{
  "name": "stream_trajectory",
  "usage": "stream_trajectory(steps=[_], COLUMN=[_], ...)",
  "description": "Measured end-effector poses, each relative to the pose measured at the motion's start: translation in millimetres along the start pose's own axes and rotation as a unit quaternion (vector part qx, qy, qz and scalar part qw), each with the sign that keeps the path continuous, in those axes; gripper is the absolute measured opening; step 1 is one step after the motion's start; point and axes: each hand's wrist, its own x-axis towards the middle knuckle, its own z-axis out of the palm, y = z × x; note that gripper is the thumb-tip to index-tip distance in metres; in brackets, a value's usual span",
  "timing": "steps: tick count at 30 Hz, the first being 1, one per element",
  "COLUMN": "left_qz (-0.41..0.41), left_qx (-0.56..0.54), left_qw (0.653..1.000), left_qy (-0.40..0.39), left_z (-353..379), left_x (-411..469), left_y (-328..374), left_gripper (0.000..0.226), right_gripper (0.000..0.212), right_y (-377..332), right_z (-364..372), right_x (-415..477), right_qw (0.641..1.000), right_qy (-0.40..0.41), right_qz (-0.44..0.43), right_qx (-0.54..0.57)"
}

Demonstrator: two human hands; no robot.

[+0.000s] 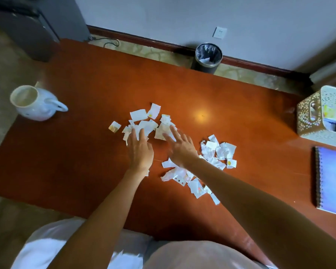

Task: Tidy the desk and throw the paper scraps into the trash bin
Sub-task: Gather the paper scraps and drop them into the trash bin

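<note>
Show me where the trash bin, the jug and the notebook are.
trash bin (pixel 204 68), head view, on its dark outer wall.
jug (pixel 37 112), head view, on its white body.
notebook (pixel 332 181), head view, on its blue cover.

Notebook (pixel 331 179): spiral-bound, blue cover, lying flat.
Patterned box (pixel 310 117): just beyond the notebook.
White jug (pixel 36 103): well left of the notebook, upright.

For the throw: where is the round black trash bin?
Head view, upper centre: the round black trash bin stands on the floor beyond the reddish wooden desk.
</note>
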Motion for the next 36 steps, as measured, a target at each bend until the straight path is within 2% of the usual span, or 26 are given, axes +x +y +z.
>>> stream_trajectory(steps=[3,7,10,13,18,23,29,32,36], left_qz=[-0.04,-0.073,-0.039,0.014,0.081,0.149,0.19,0.173,0.099], left_qx=[0.043,0.045,0.043,0.033,0.007,-0.015,-0.024,-0.036,-0.049], left_qw=[0.998,0.996,0.998,0.999,0.997,0.988,0.969,0.975,0.992], left_qy=[0.018,-0.016,-0.009,-0.002,0.009,-0.048,-0.155,-0.134,-0.053], left_z=[-21,-33,-28,-11,21,49,73,65,40], left_x=[36,66,73,64,39,9,-29,-37,-48], left_y=[-26,-52,-61,-63,-47,-18,14,20,0], left_gripper=[0.055,0.058,0.057,0.054,0.053,0.058,0.06,0.06,0.06], right_gripper=[0.062,0.069,0.069,0.061,0.053,0.052,0.048,0.048,0.051], right_y=[-27,-43,-44,-38,-11,25,64,62,38], right_z=[-7,-12,-15,-9,3,17,25,24,27], right_x=[39,83,107,111,86,36,-27,-41,-49], right_qw=[0.999,0.996,0.992,0.991,0.995,0.999,0.995,0.992,0.997], right_qy=[-0.033,-0.034,-0.043,-0.047,-0.035,-0.016,0.006,0.036,0.055], right_qz=[-0.027,-0.049,-0.063,-0.077,-0.068,-0.006,0.102,0.119,0.042], right_qx=[-0.027,-0.06,-0.098,-0.097,-0.071,-0.044,0.008,0.035,0.021])
